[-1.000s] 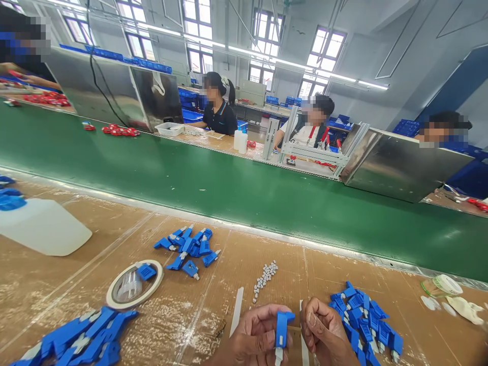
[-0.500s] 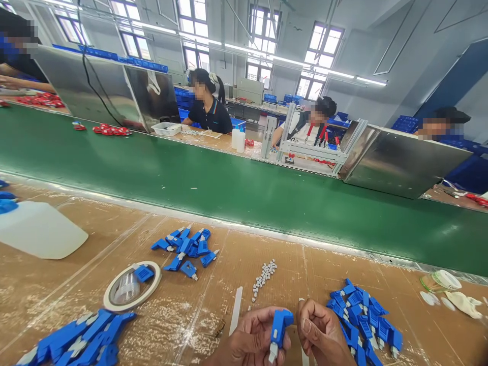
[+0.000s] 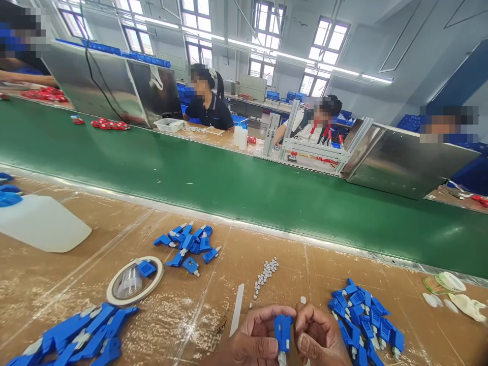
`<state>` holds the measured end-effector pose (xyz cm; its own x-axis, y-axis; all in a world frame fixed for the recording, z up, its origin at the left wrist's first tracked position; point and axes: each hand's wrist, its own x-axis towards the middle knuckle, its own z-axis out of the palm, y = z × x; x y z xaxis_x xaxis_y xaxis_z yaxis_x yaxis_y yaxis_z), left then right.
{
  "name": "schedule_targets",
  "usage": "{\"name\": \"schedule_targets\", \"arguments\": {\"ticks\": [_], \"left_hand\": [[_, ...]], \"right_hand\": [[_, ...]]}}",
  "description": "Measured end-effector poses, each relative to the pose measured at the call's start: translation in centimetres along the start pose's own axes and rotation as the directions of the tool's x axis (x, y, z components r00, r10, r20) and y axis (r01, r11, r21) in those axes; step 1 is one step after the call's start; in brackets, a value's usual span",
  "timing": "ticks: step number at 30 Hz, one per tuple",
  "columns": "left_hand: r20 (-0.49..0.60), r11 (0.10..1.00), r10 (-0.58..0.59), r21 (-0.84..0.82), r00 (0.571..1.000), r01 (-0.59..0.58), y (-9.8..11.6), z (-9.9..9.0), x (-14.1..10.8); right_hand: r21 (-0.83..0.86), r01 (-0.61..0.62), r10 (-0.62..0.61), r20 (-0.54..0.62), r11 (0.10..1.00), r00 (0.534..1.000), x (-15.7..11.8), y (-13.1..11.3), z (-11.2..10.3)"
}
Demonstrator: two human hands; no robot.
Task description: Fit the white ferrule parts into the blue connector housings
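My left hand (image 3: 254, 339) is closed around a blue plastic piece (image 3: 282, 331) with a pale grey tip pointing down toward me. Close against its right side is my right hand (image 3: 321, 336), with thumb and fingers bent into a pinch; whatever lies between them is hidden. Just beyond my hands, small grey plastic bits (image 3: 266, 274) lie loose on the cardboard. A heap of similar blue pieces (image 3: 364, 317) rests to the right of my right hand.
More blue pieces lie in a far pile (image 3: 188, 244) and a near-left pile (image 3: 84, 335). A tape roll (image 3: 112, 292), a white jug (image 3: 46, 223) and a tipped jar (image 3: 444, 282) stand around. Beyond the green conveyor belt (image 3: 213, 178), several people sit at work.
The blue piece has turned in my left hand, showing another side. My right hand has moved left, up against it. The view has shifted slightly.
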<state>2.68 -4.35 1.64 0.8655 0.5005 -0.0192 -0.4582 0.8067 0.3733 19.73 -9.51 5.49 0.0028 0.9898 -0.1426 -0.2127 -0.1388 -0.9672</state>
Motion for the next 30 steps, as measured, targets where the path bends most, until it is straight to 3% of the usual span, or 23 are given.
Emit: {"name": "schedule_targets", "arguments": {"ticks": [10,18,30], "left_hand": [[-0.036,0.997,0.071,0.03,0.997,-0.07,-0.4,0.7,0.5],[-0.003,0.995,0.087,0.04,0.996,-0.087,-0.9,0.0,1.1],[-0.1,0.986,0.106,0.137,0.989,-0.091,-0.1,0.9,0.4]], "right_hand": [[0.026,0.047,-0.047,0.018,0.999,0.999,0.4,0.7,0.2],[0.057,-0.034,0.036,-0.026,0.998,0.999,0.4,-0.2,0.7],[0.03,-0.041,0.041,-0.005,0.999,0.999,0.3,-0.7,0.4]]}}
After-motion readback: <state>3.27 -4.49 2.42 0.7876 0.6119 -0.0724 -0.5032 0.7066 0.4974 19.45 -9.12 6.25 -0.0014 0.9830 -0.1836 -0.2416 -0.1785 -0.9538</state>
